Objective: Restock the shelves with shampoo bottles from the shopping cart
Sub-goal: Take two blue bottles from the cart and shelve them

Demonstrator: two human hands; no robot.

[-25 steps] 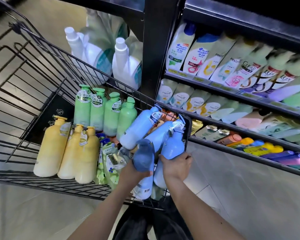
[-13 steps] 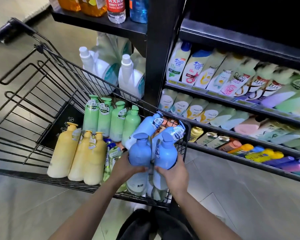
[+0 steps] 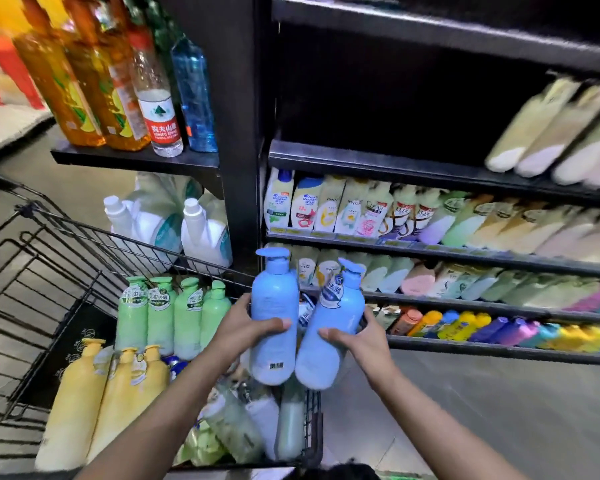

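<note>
I hold two light-blue pump bottles upright above the black wire shopping cart (image 3: 66,237). My left hand (image 3: 246,325) grips the left blue bottle (image 3: 274,306), its barcode side facing me. My right hand (image 3: 361,337) grips the right blue bottle (image 3: 329,327), which tilts right and shows a label near its neck. Both are in front of the black shelves (image 3: 430,168). Green pump bottles (image 3: 174,313) and yellow pump bottles (image 3: 111,393) stand in the cart, with more packs lying under the held bottles.
The upper shelf bay (image 3: 378,98) is dark, with a few pale bottles (image 3: 551,133) at its right. Lower shelves carry rows of shampoo bottles (image 3: 361,209) and small coloured bottles (image 3: 465,323). Drink bottles (image 3: 118,81) and white detergent jugs (image 3: 194,230) stand on the left rack.
Both hands have lifted the two blue bottles up out of the cart. My view has tilted upward, bringing the upper shelves and drink bottles into sight.
</note>
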